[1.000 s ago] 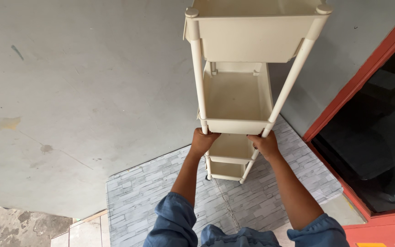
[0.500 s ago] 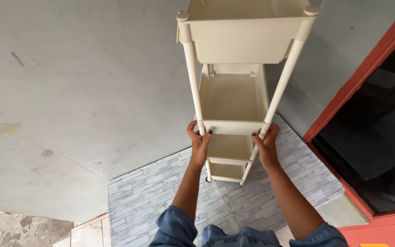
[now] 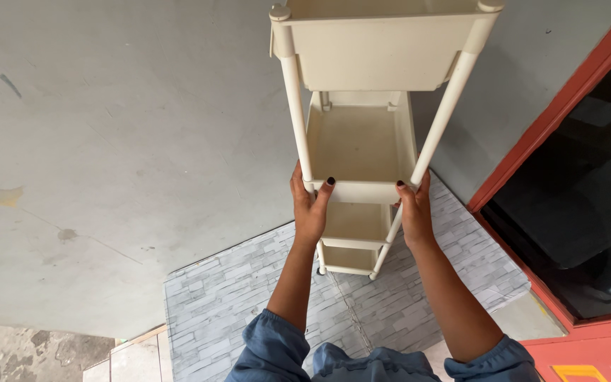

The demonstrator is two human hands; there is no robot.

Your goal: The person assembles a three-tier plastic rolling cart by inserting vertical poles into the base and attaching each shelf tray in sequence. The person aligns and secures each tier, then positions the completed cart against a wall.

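A cream plastic shelf cart [image 3: 362, 141] with stacked trays joined by round corner posts stands on grey stone-patterned flooring [image 3: 235, 297] by a grey wall. Both arms stretch forward: the left hand [image 3: 310, 209] and right hand [image 3: 415, 212] each clamp the middle tray's front corners, thumbs on top.

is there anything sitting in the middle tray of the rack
No, the middle tray of the cream rack shows only its bare bottom, while the left hand and right hand grip its front corners.
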